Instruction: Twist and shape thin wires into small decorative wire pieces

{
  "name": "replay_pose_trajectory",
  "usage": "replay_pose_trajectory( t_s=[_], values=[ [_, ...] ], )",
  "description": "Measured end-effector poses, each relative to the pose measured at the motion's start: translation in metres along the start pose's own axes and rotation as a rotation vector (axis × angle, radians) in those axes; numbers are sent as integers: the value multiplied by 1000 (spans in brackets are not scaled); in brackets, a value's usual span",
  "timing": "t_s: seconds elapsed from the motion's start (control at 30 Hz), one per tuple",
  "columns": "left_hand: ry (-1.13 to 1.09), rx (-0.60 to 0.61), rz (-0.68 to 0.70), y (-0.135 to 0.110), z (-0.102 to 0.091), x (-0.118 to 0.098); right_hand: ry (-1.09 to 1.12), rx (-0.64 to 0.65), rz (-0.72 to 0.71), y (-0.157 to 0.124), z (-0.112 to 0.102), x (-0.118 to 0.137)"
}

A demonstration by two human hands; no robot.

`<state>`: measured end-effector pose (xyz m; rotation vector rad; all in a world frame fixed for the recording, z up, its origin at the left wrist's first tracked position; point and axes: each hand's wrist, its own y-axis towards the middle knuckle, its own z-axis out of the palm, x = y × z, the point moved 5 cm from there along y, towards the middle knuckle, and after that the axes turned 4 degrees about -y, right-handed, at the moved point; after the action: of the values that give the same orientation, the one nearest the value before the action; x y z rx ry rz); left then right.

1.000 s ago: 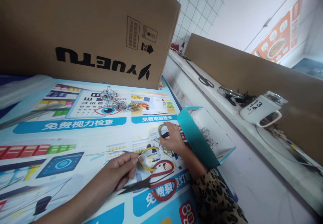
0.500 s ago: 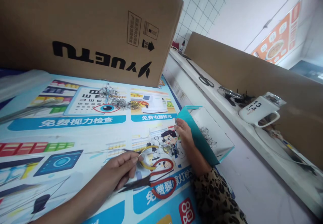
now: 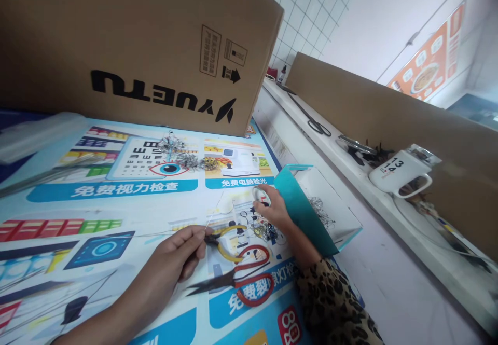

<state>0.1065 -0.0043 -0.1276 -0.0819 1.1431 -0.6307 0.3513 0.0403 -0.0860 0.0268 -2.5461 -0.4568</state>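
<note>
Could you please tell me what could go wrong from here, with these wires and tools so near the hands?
The left hand pinches a thin wire, which might slip or prick it. The pointed red-handled scissors lie close beside that hand, so a careless movement could perhaps cut it. The right hand is near a tangled wire clump, which might catch and scatter.

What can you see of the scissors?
The scissors lie unheld on the printed sheet. Two red handle loops face picture right; dark, metal-looking, pointed blades, parted slightly, face left. A yellow-handled tool sits close by the upper loop; whether they touch is unclear. The left hand is near the blades, seemingly not touching.
</note>
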Motion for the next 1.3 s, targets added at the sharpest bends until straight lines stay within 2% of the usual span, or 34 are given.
replay_pose_trajectory(
  t_s=[0.13, 0.27, 0.43, 0.83, 1.3],
  values=[
    [-18, 16, 12, 2, 1, -1, -196, 98, -268, 5, 18, 35],
    [-25, 14, 20, 2, 1, -2, -303, 198, -367, 8, 36, 56],
    [-24, 17, 13, 0, 2, -2, -343, 251, -369, 11, 42, 51],
    [13, 43, 23, -1, 5, -4, -374, 279, -308, 8, 20, 18],
    [20, 66, 22, -1, 5, -4, -245, 168, -255, 5, -1, 9]
  ],
)
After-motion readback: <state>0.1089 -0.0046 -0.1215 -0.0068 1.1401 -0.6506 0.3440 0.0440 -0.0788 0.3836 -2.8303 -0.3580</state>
